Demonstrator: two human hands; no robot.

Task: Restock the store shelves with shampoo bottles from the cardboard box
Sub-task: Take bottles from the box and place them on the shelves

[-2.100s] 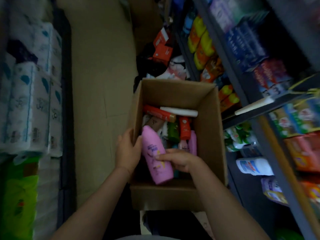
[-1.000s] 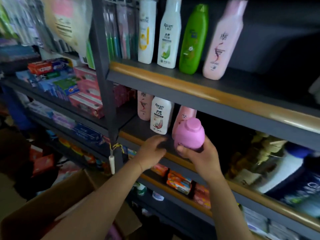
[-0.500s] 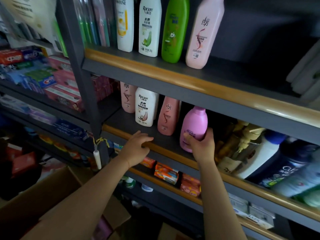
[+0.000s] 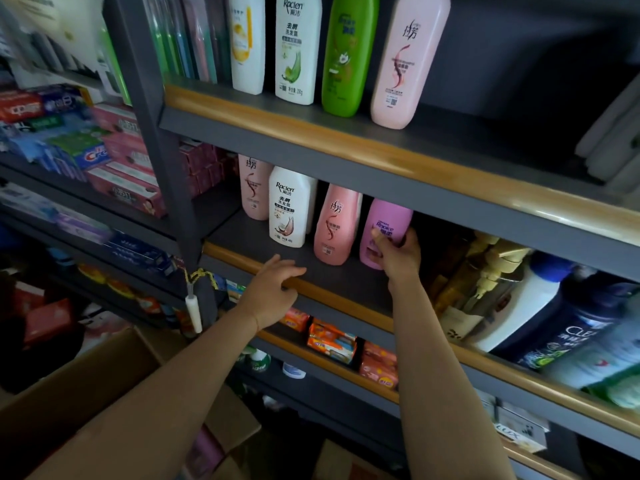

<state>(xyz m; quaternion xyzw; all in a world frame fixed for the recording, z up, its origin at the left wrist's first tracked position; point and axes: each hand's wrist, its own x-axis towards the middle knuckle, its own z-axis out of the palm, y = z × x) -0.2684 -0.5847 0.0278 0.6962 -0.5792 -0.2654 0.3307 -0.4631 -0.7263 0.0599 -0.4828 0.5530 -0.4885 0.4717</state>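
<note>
head view: the right hand (image 4: 398, 258) has its grip clamped on the purple rejoice shampoo bottle (image 4: 386, 230), upright on the middle shelf (image 4: 346, 282) just beside a pink bottle (image 4: 334, 225). the left hand (image 4: 273, 289), fingers loosely apart, rests on the shelf's front edge. cardboard box (image 4: 86, 382) sits lower left.
</note>
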